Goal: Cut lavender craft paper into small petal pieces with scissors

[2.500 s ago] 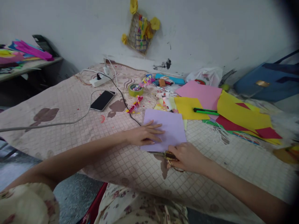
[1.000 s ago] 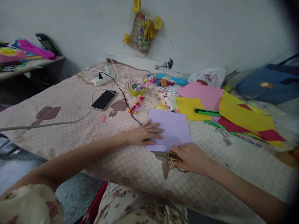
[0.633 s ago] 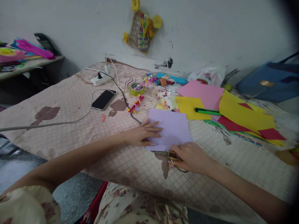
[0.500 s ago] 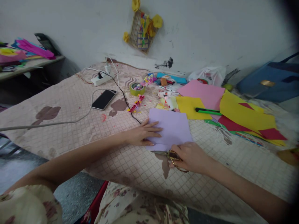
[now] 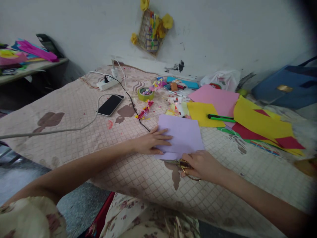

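A sheet of purple paper (image 5: 182, 135) lies on the patterned tablecloth in front of me, with a narrow strip along its near edge. My left hand (image 5: 151, 142) rests flat on the sheet's left side, fingers spread. Gold-handled scissors (image 5: 183, 163) are in my right hand (image 5: 204, 167), whose fingers wrap round the handles. Their blades lie along the near edge of the paper and point left. Part of the handles is hidden by my fingers.
A phone (image 5: 110, 105), cables and a power strip (image 5: 107, 84) are at the left. Behind the paper are green tape (image 5: 145, 94) and a glue gun (image 5: 175, 99). Yellow paper (image 5: 262, 122), pink paper (image 5: 216, 99) and a green cutter (image 5: 221, 118) lie to the right.
The scissors' blades look slightly closer together, and my right hand has shifted very little. My left hand and the purple paper have stayed in place.
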`<action>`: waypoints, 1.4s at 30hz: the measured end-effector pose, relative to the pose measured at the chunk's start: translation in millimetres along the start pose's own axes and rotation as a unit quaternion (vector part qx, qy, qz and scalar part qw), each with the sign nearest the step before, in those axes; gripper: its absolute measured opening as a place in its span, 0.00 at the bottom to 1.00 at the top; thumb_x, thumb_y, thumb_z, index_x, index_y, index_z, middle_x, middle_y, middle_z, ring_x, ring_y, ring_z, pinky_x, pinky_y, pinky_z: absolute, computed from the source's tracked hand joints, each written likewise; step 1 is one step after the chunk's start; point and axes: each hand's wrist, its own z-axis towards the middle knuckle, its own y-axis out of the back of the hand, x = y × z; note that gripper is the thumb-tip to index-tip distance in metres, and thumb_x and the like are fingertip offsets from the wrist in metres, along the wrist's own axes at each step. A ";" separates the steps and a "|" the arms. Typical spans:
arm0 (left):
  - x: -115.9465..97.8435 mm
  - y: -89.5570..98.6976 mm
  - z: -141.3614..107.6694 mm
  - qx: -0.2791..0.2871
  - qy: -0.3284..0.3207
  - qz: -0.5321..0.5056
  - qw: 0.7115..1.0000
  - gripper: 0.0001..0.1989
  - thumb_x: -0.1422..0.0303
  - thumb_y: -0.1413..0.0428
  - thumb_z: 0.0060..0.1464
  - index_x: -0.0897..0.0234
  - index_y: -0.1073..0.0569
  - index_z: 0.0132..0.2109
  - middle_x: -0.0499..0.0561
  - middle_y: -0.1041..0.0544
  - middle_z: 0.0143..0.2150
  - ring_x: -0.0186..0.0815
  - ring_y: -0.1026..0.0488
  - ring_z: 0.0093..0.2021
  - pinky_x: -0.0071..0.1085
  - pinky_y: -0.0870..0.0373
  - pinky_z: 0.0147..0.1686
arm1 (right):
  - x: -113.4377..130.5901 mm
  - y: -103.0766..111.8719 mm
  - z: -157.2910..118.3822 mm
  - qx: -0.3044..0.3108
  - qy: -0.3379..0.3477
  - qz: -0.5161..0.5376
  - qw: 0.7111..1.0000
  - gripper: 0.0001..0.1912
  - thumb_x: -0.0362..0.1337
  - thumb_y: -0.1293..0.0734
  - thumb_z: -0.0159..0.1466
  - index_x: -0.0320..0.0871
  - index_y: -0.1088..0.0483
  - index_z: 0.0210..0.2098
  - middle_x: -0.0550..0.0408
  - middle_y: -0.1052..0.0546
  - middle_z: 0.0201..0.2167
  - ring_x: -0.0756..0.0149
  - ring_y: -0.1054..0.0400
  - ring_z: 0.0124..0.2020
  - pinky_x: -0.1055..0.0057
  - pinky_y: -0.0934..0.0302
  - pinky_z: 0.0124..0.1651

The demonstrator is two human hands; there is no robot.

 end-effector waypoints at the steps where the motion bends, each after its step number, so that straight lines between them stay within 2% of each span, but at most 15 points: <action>1: 0.0 0.1 0.1 0.001 0.001 0.001 1.000 0.23 0.60 0.51 0.55 0.55 0.39 0.58 0.51 0.44 0.63 0.44 0.62 0.66 0.52 0.74 0.59 | 0.4 0.9 0.4 0.001 -0.002 0.005 1.000 0.15 0.48 0.35 0.57 0.42 0.36 0.33 0.55 0.25 0.23 0.64 0.32 0.24 0.72 0.55 0.24; 7: -0.4 0.6 0.0 0.005 0.001 0.005 1.000 0.23 0.59 0.52 0.56 0.55 0.40 0.58 0.51 0.44 0.63 0.43 0.62 0.66 0.51 0.74 0.59 | 2.9 4.7 5.3 0.005 0.008 0.017 1.000 0.16 0.48 0.35 0.56 0.42 0.36 0.34 0.55 0.25 0.24 0.64 0.32 0.24 0.72 0.57 0.24; 14: -0.5 0.3 -0.1 0.003 0.002 0.008 1.000 0.24 0.59 0.51 0.55 0.55 0.40 0.58 0.50 0.44 0.63 0.43 0.64 0.66 0.51 0.73 0.60 | 1.9 -1.4 4.5 0.000 0.012 -0.006 1.000 0.17 0.50 0.35 0.56 0.41 0.35 0.33 0.55 0.25 0.23 0.64 0.32 0.23 0.72 0.58 0.23; 22: 0.2 0.4 0.0 -0.003 -0.002 0.001 1.000 0.24 0.59 0.51 0.55 0.55 0.40 0.58 0.50 0.44 0.63 0.45 0.63 0.66 0.52 0.73 0.60 | 5.4 6.0 7.9 0.005 0.005 0.013 1.000 0.16 0.49 0.34 0.56 0.42 0.36 0.33 0.56 0.25 0.23 0.63 0.31 0.24 0.72 0.58 0.23; 28: -1.4 2.2 0.7 0.013 0.006 0.017 1.000 0.23 0.58 0.52 0.56 0.55 0.40 0.58 0.50 0.45 0.64 0.43 0.63 0.66 0.51 0.73 0.60 | 6.6 1.5 9.5 -0.005 0.007 -0.016 1.000 0.18 0.50 0.34 0.55 0.41 0.36 0.32 0.55 0.25 0.22 0.62 0.31 0.23 0.71 0.59 0.23; 42: -1.3 1.4 0.6 0.012 0.011 0.023 1.000 0.24 0.59 0.51 0.55 0.53 0.41 0.59 0.49 0.45 0.64 0.43 0.63 0.66 0.51 0.73 0.60 | 5.5 -1.2 12.7 -0.005 0.013 0.005 1.000 0.21 0.54 0.35 0.55 0.41 0.36 0.33 0.55 0.25 0.22 0.64 0.31 0.23 0.72 0.59 0.23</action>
